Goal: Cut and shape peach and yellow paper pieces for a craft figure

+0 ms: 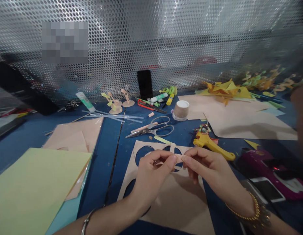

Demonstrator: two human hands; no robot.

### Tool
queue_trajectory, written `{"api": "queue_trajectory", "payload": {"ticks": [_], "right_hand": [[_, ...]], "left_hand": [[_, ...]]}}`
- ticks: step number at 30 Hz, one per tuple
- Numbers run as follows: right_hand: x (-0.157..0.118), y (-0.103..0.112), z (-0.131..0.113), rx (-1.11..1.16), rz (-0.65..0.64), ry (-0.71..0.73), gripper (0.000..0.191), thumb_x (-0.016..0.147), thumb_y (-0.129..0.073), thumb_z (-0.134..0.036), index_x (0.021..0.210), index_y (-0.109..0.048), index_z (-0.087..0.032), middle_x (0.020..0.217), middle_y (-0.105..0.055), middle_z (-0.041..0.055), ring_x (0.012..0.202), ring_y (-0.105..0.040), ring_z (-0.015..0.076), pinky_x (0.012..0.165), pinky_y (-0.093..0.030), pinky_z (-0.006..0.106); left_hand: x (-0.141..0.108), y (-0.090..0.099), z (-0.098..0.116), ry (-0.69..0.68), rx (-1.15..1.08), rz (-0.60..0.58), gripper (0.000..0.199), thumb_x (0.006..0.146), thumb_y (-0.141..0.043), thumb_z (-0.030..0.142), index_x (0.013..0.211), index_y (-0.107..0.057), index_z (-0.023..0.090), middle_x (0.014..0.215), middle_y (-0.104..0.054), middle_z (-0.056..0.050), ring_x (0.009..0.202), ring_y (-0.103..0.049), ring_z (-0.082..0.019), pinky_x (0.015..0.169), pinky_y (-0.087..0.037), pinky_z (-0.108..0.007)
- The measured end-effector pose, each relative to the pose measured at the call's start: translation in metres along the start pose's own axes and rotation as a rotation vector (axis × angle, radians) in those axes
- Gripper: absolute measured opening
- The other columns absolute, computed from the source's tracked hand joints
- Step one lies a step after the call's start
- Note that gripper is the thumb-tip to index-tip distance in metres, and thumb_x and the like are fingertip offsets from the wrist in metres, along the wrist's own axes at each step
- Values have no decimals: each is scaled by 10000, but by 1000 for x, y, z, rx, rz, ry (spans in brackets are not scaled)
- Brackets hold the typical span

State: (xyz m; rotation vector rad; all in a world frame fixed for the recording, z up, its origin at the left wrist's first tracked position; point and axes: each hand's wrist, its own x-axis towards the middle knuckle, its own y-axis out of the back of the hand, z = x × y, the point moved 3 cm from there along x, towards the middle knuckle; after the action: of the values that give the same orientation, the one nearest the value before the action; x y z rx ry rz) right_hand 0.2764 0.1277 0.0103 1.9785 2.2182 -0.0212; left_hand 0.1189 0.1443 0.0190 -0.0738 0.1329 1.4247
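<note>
Centrally, we pinch the small folded pale-peach paper strip (178, 159) between thumb and fingertips of our left hand (155, 173) and right hand (208, 166). Beneath both hands lies the peach paper sheet with round cut-outs (180, 199), lower centre of frame. Beyond it, we locate the grey-handled metal scissors (151, 130); right of centre, the yellow plastic glue gun (213, 145).
</note>
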Motion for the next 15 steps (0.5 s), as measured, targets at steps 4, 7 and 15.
{"api": "queue_trajectory", "payload": {"ticks": [4, 7, 15], "right_hand": [[0, 0, 0, 1, -3, 3, 315, 845, -620, -480, 776, -613, -172, 551, -553, -36, 456, -520, 78, 457, -428, 186], [0, 0, 0, -6, -12, 5, 317, 849, -611, -481, 777, -611, -172, 552, -549, -36, 451, -515, 78, 454, -418, 189], [-2, -2, -5, -161, 25, 101, 264, 872, -581, -435, 798, -647, -190, 622, -550, -23, 505, -502, 87, 481, -402, 203]], "left_hand": [[0, 1, 2, -31, 30, -5, 114, 768, -662, 255, 702, -730, 192, 623, -665, 3, 623, -603, -145, 632, -501, -255], [0, 2, 1, -34, 51, -10, 116, 774, -657, 251, 710, -739, 197, 669, -686, -8, 639, -611, -148, 641, -499, -258], [1, 0, -4, -56, 29, -41, 98, 767, -691, 285, 746, -735, 201, 720, -710, -17, 660, -621, -152, 643, -508, -260]]}}
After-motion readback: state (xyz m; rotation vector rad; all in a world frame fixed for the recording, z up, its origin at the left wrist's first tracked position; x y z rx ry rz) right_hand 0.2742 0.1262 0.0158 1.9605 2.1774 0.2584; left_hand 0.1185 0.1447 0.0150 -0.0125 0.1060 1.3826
